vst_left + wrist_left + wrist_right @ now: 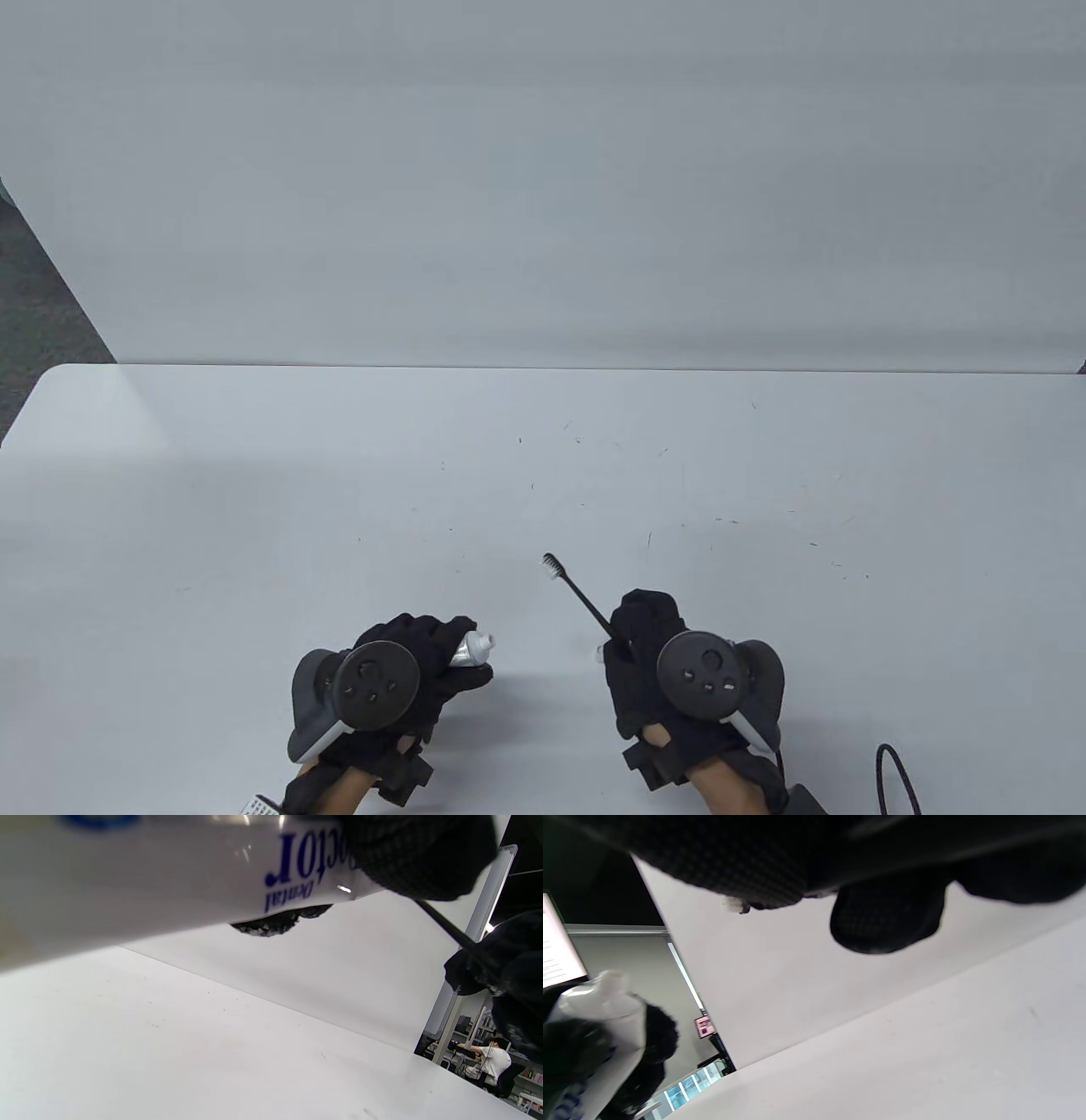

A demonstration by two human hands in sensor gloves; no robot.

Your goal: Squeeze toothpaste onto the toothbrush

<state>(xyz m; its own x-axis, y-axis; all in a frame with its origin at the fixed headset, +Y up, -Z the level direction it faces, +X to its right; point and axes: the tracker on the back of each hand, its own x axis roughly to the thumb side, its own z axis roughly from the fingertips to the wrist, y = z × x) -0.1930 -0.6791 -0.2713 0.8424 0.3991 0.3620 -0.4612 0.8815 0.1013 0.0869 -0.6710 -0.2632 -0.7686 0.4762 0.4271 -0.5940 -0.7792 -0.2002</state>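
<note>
The left hand [399,671] grips a white plastic toothpaste tube [472,650], its nozzle pointing right. The right hand [649,654] pinches a thin black toothbrush [581,596], bristles angled far-left. Nozzle and bristles sit apart; no paste shows, so squeezing remains.

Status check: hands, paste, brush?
Left hand grips toothpaste tube, nozzle bare. Right hand holds toothbrush, bristles up, apart from nozzle. Nothing between.

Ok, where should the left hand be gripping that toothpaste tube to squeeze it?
Around the soft mid-body, fingers wrapped from the side, as the left hand grips the toothpaste tube now. That leaves its nozzle end free, pointing toward the toothbrush in the right hand.
</note>
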